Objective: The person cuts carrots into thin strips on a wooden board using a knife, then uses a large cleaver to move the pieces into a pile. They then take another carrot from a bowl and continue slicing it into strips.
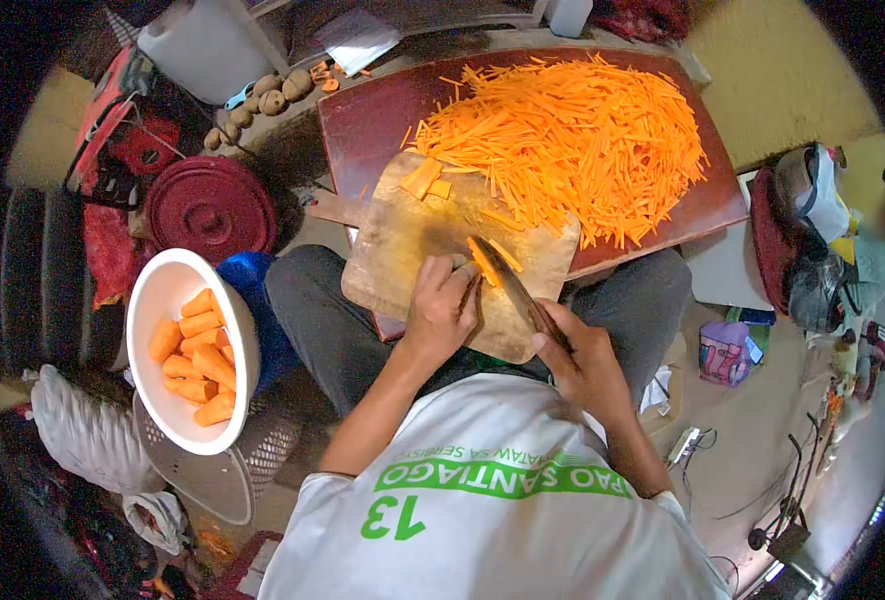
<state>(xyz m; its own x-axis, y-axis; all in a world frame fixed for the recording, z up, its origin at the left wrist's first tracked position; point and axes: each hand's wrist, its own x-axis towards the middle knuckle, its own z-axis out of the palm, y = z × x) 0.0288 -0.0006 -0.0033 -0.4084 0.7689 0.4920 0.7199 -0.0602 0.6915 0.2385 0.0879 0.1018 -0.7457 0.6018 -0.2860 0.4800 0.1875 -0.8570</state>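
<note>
My right hand point(585, 352) is closed round the handle of a knife point(513, 283), its blade pointing up and left over a wooden cutting board point(393, 270). Beside the blade, my left hand point(445, 305) has its fingers bent against a small carrot piece point(485, 262) on the board. Thicker carrot slices point(423, 180) lie at the board's upper left. A large heap of carrot strips point(593, 140) covers much of the dark red table point(373, 110) beyond the board, and some strips reach onto the board's edge.
At the left stands a white bowl point(146, 290) holding peeled carrot chunks point(203, 355). A dark red lidded tub point(210, 210) is behind it. Round brown objects point(271, 102) lie at the upper left. A purple bag point(726, 353) and cables point(698, 445) are on the floor at right.
</note>
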